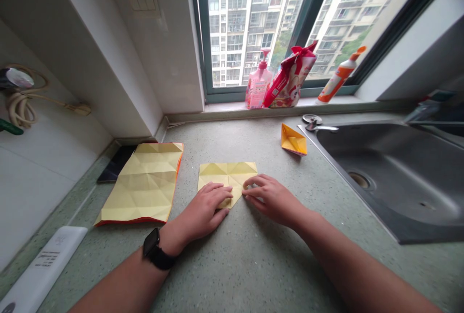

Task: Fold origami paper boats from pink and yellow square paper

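Observation:
A pale yellow sheet of creased paper [227, 171] lies in front of me on the counter, its near right corner folded in at a slant. My left hand [208, 205] rests on the near left part of the sheet, fingers stretched out and pressing down. At the right edge, my right hand [271, 197] has its fingertips and thumb closed on the folded side of the paper. To the left is a larger creased yellow sheet [147, 182] with orange-red edges. A small folded orange paper piece [293, 140] stands further back on the right.
A steel sink [384, 168] is set into the counter on the right, with a metal drain fitting [319, 124] at its corner. A dark flat object [116, 164] and a long white device [41, 267] lie left. A pump bottle [258, 85], red bag [292, 78] and orange-white bottle [339, 78] line the sill.

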Demonstrator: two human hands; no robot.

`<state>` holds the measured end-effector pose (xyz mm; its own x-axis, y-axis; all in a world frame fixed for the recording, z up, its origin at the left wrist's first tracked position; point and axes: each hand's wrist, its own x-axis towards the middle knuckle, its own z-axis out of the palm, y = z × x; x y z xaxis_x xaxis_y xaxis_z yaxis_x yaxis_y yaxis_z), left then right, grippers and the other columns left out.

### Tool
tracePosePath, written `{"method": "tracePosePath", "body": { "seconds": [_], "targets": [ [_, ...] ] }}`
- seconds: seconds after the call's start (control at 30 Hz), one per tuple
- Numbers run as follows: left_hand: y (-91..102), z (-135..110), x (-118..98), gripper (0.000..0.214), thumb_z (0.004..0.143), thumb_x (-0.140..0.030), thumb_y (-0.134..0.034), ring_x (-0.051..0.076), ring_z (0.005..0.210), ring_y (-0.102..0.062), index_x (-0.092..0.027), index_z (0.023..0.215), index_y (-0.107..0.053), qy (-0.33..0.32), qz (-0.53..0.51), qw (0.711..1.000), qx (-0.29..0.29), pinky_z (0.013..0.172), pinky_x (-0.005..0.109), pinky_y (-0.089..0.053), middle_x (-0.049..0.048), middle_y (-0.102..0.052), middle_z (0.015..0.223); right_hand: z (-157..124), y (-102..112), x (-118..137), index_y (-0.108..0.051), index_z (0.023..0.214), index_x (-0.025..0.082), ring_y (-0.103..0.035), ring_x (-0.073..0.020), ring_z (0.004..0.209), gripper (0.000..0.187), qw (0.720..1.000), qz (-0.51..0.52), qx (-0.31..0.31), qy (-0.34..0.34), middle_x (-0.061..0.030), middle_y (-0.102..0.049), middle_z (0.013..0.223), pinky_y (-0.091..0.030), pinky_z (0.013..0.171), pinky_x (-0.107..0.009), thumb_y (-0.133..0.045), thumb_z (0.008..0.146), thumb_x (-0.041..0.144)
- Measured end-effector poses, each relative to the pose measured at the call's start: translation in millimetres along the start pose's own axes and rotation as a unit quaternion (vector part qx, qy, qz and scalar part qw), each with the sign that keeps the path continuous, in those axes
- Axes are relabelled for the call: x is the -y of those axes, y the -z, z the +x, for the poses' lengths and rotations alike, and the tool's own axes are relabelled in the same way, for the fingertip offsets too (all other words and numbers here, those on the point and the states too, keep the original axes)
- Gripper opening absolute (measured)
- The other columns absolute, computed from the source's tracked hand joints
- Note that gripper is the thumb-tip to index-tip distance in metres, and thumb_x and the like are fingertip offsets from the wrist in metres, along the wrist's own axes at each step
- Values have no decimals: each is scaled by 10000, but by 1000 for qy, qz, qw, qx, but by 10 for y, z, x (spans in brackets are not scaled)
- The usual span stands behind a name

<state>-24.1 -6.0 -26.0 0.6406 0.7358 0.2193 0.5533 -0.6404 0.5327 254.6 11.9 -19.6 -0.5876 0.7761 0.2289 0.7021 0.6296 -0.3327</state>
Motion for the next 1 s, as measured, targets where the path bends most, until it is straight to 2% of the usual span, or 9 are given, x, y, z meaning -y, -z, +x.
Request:
{"method": "tracePosePath", "body": {
  "seconds": [0.1,0.33,0.6,0.8,1.0],
  "targets": [
    [-8,-2,14,440,1004,-201,-728,305,1475,-588,-246,1439,-680,9,-6,1000,-7,1290,541,-467,95,-726,1498,5,0,12,-893,1077,311,-727,-268,1116,219,1000,3,9,0,-72,-807,1201,-608,1040,-489,-724,1013,188],
    [-8,5,-1,427,1025,-231,-703,307,1482,-591,-255,1451,-677,19,-10,1000,-10,1283,541,-482,102,-732,1480,-1,-12,138,-890,1091,342,-716,-269,1119,222,999,25,30,32,-76,-784,1222,-605,1000,-477,-752,1005,191],
    [-12,22,-11,397,1031,-166,-645,292,1459,-612,-250,1415,-704,23,-22,999,-17,1263,524,-507,86,-745,1461,1,-68,269,-883,1159,352,-694,-273,1075,247,995,35,43,83,-84,-772,1153,-589,994,-469,-754,1010,204],
    [-13,31,12,406,1033,-143,-633,291,1443,-616,-232,1424,-698,21,-31,999,-17,1264,516,-504,77,-752,1451,-8,-72,250,-881,1167,361,-697,-270,1071,244,994,55,43,80,-82,-766,1149,-582,1005,-473,-766,1004,222],
    [-3,34,23,400,1039,-150,-645,289,1439,-620,-242,1425,-698,18,-31,999,-13,1269,519,-498,74,-746,1465,2,-28,184,-889,1140,359,-719,-268,1085,244,995,63,61,48,-75,-780,1179,-583,1009,-464,-739,1018,210]
  ]
}}
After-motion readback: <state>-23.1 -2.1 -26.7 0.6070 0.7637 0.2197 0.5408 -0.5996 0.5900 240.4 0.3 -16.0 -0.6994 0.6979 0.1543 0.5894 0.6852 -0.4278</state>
